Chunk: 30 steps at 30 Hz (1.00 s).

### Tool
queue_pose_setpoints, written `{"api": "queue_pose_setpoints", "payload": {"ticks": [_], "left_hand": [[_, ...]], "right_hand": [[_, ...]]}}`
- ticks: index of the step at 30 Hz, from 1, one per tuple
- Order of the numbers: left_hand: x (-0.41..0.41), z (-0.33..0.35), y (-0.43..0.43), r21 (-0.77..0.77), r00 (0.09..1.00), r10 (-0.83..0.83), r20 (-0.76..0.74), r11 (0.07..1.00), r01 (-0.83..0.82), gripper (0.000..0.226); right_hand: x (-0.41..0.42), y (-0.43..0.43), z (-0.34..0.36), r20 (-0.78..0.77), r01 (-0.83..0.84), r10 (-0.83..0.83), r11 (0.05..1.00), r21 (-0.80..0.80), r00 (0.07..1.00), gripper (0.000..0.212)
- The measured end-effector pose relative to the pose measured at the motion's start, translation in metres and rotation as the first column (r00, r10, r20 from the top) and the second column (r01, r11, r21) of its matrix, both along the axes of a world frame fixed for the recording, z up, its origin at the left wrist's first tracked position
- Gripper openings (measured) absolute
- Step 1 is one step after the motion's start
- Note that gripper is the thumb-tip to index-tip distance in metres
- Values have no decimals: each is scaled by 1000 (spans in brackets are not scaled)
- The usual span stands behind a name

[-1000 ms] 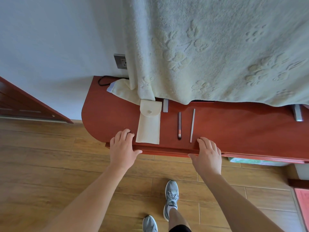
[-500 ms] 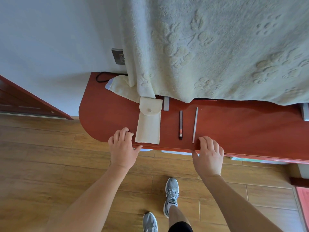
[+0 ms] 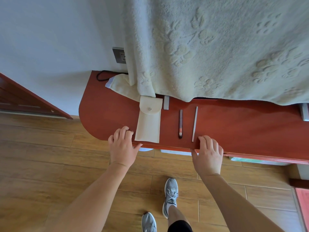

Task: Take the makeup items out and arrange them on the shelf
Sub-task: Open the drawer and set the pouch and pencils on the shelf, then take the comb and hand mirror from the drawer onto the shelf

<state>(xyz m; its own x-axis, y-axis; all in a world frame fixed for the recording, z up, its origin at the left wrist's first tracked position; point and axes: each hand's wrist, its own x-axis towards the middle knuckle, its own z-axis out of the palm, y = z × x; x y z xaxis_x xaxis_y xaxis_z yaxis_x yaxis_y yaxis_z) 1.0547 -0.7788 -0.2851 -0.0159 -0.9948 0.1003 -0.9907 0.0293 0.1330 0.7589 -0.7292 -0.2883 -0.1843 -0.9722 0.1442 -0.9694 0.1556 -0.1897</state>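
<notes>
While both hands, the left hand (image 3: 122,145) and right hand (image 3: 208,155), are laid open and empty on the shelf (image 3: 234,129) edge, two sticks (image 3: 181,123) are seen beside the shut pouch (image 3: 148,124); next, the pouch should probably be opened.

- Your left hand (image 3: 122,146) rests on the front edge of the red shelf (image 3: 234,128), fingers curled on top, thumb along the lip, holding nothing.
- Your right hand (image 3: 208,155) grips the same edge further right, fingers over the top, holding nothing.
- A cream pouch (image 3: 148,121) lies flat between your hands' line and the wall, flap snapped shut, just beside your left fingers.
- A dark pencil (image 3: 180,123) and a pale stick (image 3: 194,124) lie side by side, apart, right of the pouch.
- A small grey piece (image 3: 166,104) sits beside the pouch flap.
- A cream blanket (image 3: 217,47) hangs over the shelf's rear.
- Grey shoes (image 3: 170,196) stand on wood flooring (image 3: 41,156).
</notes>
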Motion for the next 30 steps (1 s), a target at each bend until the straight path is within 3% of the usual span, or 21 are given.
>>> {"api": "queue_pose_setpoints", "payload": {"ticks": [12, 18, 22, 30], "left_hand": [[-6, 9, 5, 59, 997, 52, -54, 997, -48, 58], [-2, 24, 12, 176, 996, -2, -89, 984, 17, 91], [0, 42, 19, 214, 992, -7, -128, 976, 34, 104], [1, 105, 32, 152, 977, -100, -190, 980, 130, 96]], "right_hand": [[6, 2, 8, 20, 37, -39, 995, 89, 999, 58], [14, 3, 31, 62, 52, -71, 960, 276, 996, 75], [18, 6, 56, 125, 23, -65, 949, 313, 990, 89], [33, 18, 122, 94, -51, 22, 946, 321, 995, 88]]}}
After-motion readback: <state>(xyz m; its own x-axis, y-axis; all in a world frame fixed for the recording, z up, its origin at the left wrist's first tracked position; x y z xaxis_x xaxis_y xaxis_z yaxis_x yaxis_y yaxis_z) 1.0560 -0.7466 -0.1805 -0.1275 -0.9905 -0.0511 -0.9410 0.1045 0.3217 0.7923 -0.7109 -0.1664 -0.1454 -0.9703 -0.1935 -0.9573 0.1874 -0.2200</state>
